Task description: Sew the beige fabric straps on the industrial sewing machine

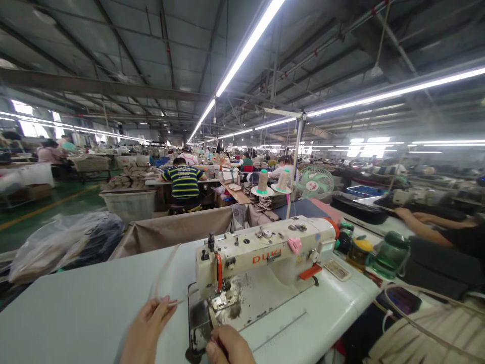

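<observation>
A white sewing machine [265, 253] with orange parts stands on a pale tabletop. At its left end, my left hand [146, 326] pinches a narrow beige strip [166, 270]. The strip trails up and away over the table, and a thin pale end pokes out from the fingers toward the machine. Just in front of the presser foot [223, 302], my right hand [231, 346] is closed with thumb and finger together. A short beige piece [212, 318] runs from the foot area to its fingertips. What lies inside the right fingers is mostly hidden.
Behind the machine are a cloth-lined bin [182, 230], two thread cones [262, 182] and a green fan [314, 182]. On the right sit a green jug [390, 253], a phone [403, 298] and beige fabric [432, 333]. A co-worker's arm [428, 227] reaches in there.
</observation>
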`<move>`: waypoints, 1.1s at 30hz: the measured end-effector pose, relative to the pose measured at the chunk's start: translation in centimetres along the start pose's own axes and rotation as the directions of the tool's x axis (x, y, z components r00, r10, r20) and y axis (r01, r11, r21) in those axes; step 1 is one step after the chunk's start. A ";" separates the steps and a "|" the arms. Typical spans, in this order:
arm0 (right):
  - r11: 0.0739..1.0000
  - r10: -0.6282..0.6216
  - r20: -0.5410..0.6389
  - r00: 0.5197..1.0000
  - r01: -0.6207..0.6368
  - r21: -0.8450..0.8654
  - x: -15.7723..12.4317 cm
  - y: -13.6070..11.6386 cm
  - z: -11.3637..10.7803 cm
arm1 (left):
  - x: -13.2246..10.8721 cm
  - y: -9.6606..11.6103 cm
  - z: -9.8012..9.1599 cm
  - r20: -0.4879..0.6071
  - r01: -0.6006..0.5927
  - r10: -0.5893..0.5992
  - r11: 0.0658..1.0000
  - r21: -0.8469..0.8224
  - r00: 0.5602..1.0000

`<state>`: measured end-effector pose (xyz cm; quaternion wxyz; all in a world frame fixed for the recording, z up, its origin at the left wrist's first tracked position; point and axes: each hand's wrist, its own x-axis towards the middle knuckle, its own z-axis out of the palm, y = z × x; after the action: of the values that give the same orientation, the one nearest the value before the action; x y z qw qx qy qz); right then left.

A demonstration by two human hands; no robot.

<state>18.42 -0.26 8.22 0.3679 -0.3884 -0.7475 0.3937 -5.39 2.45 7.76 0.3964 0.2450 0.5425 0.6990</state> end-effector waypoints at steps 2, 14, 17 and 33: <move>0.971 0.121 0.163 0.979 -0.151 0.184 -0.1 -1.1 0.8 | -1.1 -0.1 -1.3 -0.004 -0.001 0.001 1.000 -0.006 1.000; 0.647 0.352 0.442 0.825 -0.556 0.522 1.5 -5.1 3.4 | -8.8 2.6 -4.0 -0.087 -0.208 0.214 0.976 0.069 0.973; 0.626 0.353 0.455 0.818 -0.567 0.535 2.1 -5.2 4.0 | -10.0 3.1 -4.1 -0.060 -0.226 0.231 0.971 0.075 0.971; 0.551 0.279 0.512 0.813 -0.572 0.608 3.3 -6.2 4.6 | -12.5 4.1 -4.0 0.015 -0.301 0.303 0.936 0.181 0.953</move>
<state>11.27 -1.22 12.55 0.2417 -0.2992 -0.4555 0.8029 -2.62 -10.48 11.61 0.2568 0.3558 0.5623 0.7009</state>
